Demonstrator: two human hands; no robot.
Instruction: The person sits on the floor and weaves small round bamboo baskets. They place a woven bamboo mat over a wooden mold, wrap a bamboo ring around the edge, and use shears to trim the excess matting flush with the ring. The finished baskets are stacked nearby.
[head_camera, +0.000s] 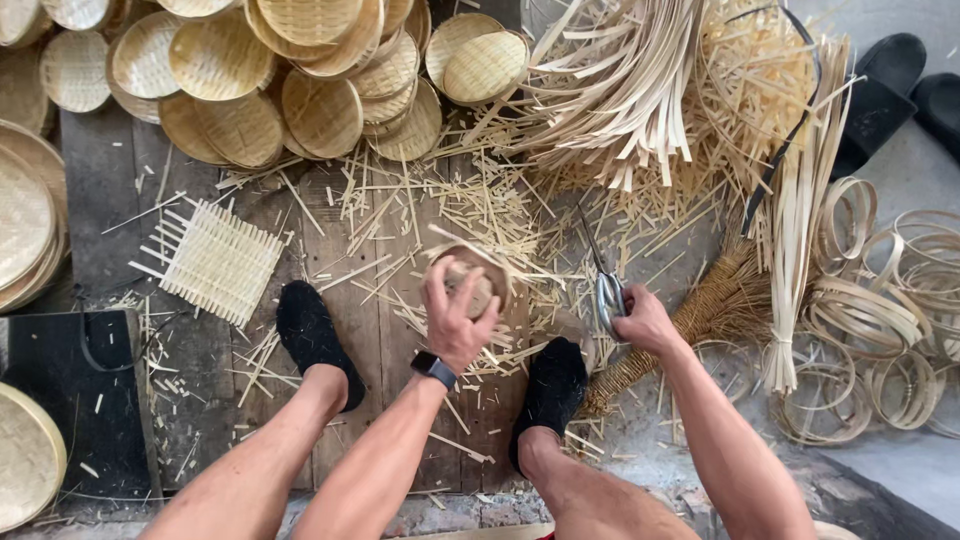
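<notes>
Left hand (455, 318) grips a small round woven basket (470, 280) over the middle of the wooden boards (350, 330). Right hand (645, 320) is closed around scissors (606, 290). Many finished baskets (300, 70) sit piled along the far edge. One flat woven mat (215, 260) lies untrimmed nearby.

packaging: none | labels, signs: none | screen – dark smartwatch (433, 366) – left wrist

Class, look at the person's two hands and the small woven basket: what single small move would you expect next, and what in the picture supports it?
Probably bringing the metal shears in the right hand across to the small round woven bamboo basket held up in the left hand. The shears sit apart from the basket, blades pointing away, and loose strip ends seem to stick out at its rim.
</notes>
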